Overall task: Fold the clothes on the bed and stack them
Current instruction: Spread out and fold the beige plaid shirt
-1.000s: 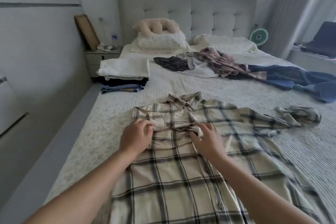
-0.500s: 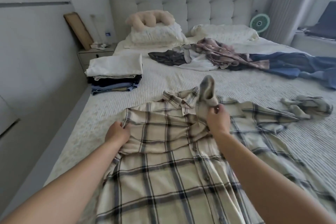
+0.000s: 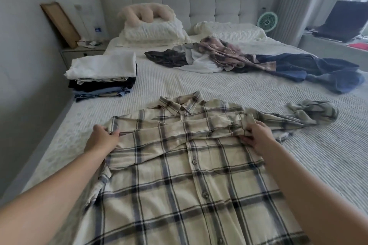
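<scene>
A cream plaid shirt (image 3: 179, 181) lies button side up on the bed (image 3: 328, 161), collar pointing away from me. One sleeve is laid across its chest from left to right. My left hand (image 3: 101, 139) pinches the shirt's left shoulder fold. My right hand (image 3: 256, 137) grips the cuff end of the folded sleeve at the right side of the chest. The other sleeve trails to the right, its end bunched (image 3: 312, 113). A stack of folded clothes (image 3: 103, 77), white on top, sits at the bed's left edge. Unfolded clothes (image 3: 223, 55) and a blue garment (image 3: 318, 71) lie further back.
Pillows (image 3: 153, 32) with a beige cushion lean against the grey headboard. A nightstand (image 3: 83, 53) and a leaning frame stand at the left. A small green fan (image 3: 266, 21) stands right of the headboard; a dark laptop (image 3: 342, 20) sits on the ledge at the far right.
My right hand lifted the sleeve up, then carried it rightwards and laid it across the chest. My left hand shifted left to the shoulder fold. The view moved closer.
</scene>
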